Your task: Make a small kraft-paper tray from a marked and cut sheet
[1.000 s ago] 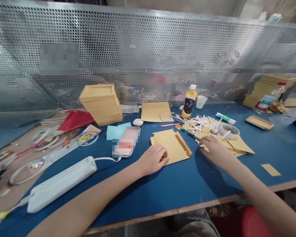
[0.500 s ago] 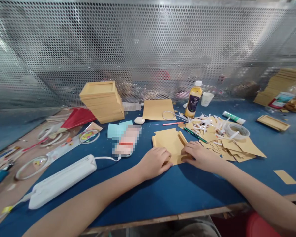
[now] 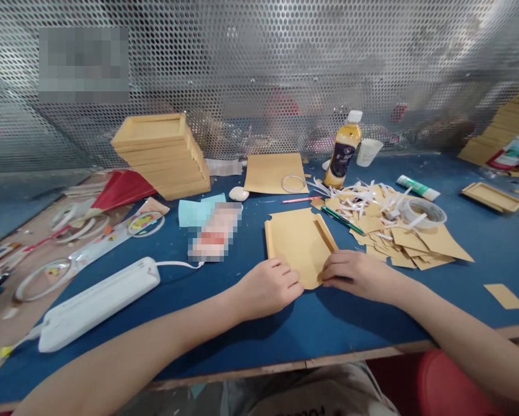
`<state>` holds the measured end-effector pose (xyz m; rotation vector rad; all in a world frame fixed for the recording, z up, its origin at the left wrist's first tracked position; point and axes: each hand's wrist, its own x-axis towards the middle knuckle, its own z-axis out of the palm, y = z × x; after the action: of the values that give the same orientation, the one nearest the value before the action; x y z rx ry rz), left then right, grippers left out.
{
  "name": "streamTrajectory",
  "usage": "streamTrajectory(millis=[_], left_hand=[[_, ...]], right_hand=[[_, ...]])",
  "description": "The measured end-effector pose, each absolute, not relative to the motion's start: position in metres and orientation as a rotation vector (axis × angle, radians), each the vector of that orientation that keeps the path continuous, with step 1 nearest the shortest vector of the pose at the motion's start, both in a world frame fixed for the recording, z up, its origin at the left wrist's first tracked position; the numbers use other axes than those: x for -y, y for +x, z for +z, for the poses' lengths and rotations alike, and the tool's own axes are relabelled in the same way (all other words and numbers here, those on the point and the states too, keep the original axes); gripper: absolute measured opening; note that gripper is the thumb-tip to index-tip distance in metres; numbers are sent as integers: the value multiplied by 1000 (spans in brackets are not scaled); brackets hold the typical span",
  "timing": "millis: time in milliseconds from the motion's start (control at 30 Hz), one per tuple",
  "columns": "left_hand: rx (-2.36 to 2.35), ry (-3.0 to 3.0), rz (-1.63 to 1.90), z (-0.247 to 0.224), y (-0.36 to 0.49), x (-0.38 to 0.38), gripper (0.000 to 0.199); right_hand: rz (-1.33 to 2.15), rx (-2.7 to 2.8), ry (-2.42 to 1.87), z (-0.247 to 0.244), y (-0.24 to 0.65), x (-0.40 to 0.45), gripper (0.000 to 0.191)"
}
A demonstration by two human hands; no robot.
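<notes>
A tan cardboard sheet lies flat before me, its left and right sides folded up into raised edges. My left hand is closed on its near left corner, fingers curled. On the near right corner, my right hand pinches the folded side between thumb and fingers. Just beyond the sheet are a pink pencil and a green pen. To its right spreads a heap of cardboard offcuts with white paper strips.
Folded cardboard trays stand stacked at back left. A drink bottle and paper cup stand behind the offcuts, near a tape roll. A white power strip lies left. Perforated metal closes off the back.
The camera view has shifted, so the bench things sit higher in the picture. My hands have slid slightly along the sheet's sides toward its near corners, still holding it.
</notes>
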<state>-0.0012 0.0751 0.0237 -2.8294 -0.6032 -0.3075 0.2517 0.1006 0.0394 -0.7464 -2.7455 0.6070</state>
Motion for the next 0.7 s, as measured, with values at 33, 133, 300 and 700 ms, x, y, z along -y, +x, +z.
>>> streamTrajectory(millis=[33,133,300,700], left_hand=[[637,-2851,-327,24,-1,-76,22],[788,-2962,-365,27,-2,-80,28],[1131,-3186,-394,32,-5,-93,25],[1208,-3240,-308,28,-7,-107,29]], right_hand=[[627,2728,-769,40,252,-101,24],[723,2646,-862,40,251,-104,24],[817,2564,-975,41,248,-109,26],[926,2344,-1367,40,240,-111,16]])
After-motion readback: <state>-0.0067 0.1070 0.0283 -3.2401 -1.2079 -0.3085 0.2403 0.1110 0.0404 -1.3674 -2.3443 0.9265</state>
